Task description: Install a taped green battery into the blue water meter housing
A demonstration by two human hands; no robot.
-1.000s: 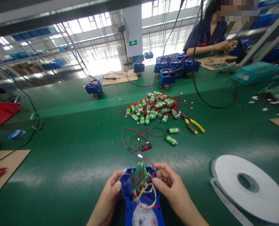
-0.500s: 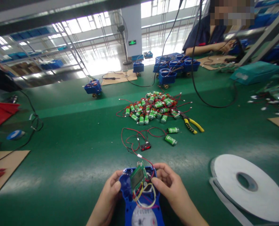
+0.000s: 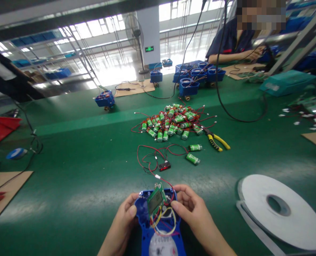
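My left hand [image 3: 124, 217] grips the left side of a blue plastic meter housing [image 3: 144, 236], thumb on its rim. On the right side, my right hand [image 3: 194, 211] holds the same housing, with its thumb over the edge. A green circuit board with a grey display [image 3: 156, 202] stands tilted out of the open housing. Yellow, white and red wires loop below it, above a round clear-covered dial [image 3: 163, 244]. From the housing, a red lead runs through a white connector [image 3: 158, 176] towards a small black meter with red digits [image 3: 164, 166]. Two green batteries [image 3: 193, 159] lie beside that meter.
Beyond lies a heap of wired green batteries [image 3: 171, 122], with yellow-handled pliers [image 3: 218, 140] at its right. A large white tape reel [image 3: 283, 209] lies at right. Blue housings [image 3: 189, 87] stand farther back. A co-worker [image 3: 232, 46] sits across the bench; a black cable [image 3: 220, 89] hangs down.
At the far left, a person in dark clothing has come further into view. The cable near the red bin has shifted slightly. Both hands and the housing stay in place.
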